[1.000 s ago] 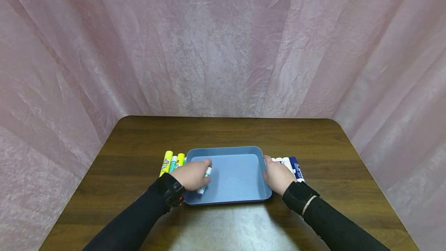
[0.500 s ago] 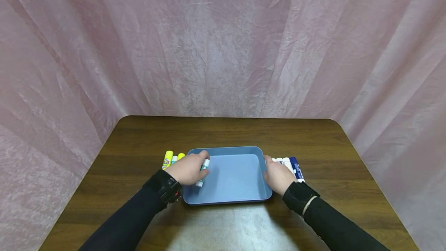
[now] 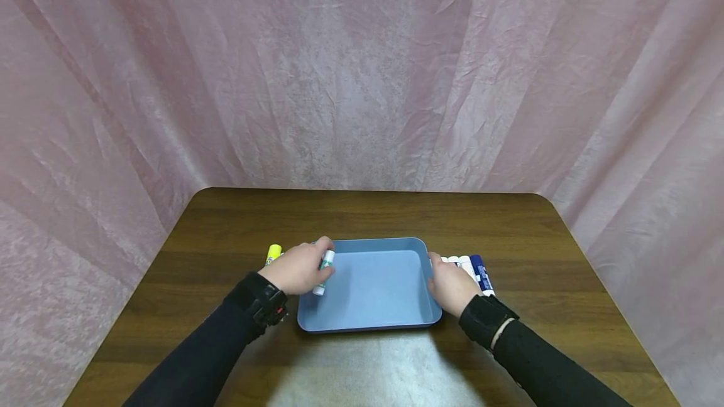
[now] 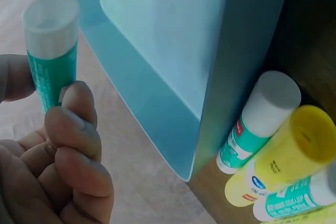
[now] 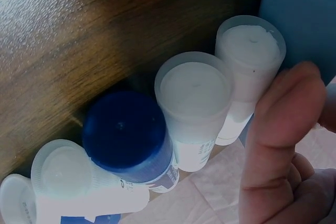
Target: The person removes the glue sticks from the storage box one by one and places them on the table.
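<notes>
My left hand (image 3: 300, 267) pinches a green glue stick with a white cap (image 4: 52, 51) between thumb and fingers, above the left side of a blue tray (image 3: 379, 281). At the tray's right side, my right hand (image 3: 452, 284) grips the wall, its fingertips at the rim. Beside the tray's left wall lie green-and-white glue sticks (image 4: 260, 121) and yellow glue sticks (image 4: 283, 156), partly hidden by my left hand in the head view. Next to my right hand lie several white glue sticks (image 5: 194, 108) and a blue-capped one (image 5: 126, 135).
The wooden table (image 3: 362, 212) runs beyond the tray on all sides, with a rounded far edge. Pink cloth (image 3: 362, 80) hangs behind and around it. A dark band (image 3: 489, 319) sits on my right wrist, another (image 3: 260, 300) on my left.
My left hand has moved up and to the left with the green glue stick, from low over the tray to near its left rim. My right hand has stayed at the right wall.
</notes>
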`<state>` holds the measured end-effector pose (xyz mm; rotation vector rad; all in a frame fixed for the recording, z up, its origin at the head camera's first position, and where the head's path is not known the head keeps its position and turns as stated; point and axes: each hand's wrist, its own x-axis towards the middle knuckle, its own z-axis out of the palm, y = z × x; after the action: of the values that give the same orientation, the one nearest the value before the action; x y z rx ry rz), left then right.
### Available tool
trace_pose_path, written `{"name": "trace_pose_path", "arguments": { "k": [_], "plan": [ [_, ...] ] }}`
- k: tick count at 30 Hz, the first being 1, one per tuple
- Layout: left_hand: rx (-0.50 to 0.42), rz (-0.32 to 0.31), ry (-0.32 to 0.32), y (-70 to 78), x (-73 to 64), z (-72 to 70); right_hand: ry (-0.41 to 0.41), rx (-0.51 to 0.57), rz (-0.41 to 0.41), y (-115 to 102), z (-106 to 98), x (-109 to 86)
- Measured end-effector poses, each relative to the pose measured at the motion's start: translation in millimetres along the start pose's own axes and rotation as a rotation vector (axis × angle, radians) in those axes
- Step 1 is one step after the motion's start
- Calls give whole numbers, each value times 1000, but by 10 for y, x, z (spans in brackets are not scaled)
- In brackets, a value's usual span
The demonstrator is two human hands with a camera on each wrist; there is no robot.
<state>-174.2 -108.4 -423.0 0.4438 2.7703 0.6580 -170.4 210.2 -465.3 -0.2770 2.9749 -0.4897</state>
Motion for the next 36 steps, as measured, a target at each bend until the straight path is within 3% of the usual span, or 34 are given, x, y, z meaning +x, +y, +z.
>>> {"name": "trace_pose_path", "arguments": {
  "k": [15, 24, 36],
  "plan": [
    [-70, -39, 4, -117, -23, -127, -3, 3, 5, 3, 6, -5],
    [-29, 2, 36, -239, -33, -210, -16, 8, 17, -4, 4, -8],
    [-8, -23, 59, -430, -42, -297, -33, 16, 36, -13, 2, -3]
  ]
}}
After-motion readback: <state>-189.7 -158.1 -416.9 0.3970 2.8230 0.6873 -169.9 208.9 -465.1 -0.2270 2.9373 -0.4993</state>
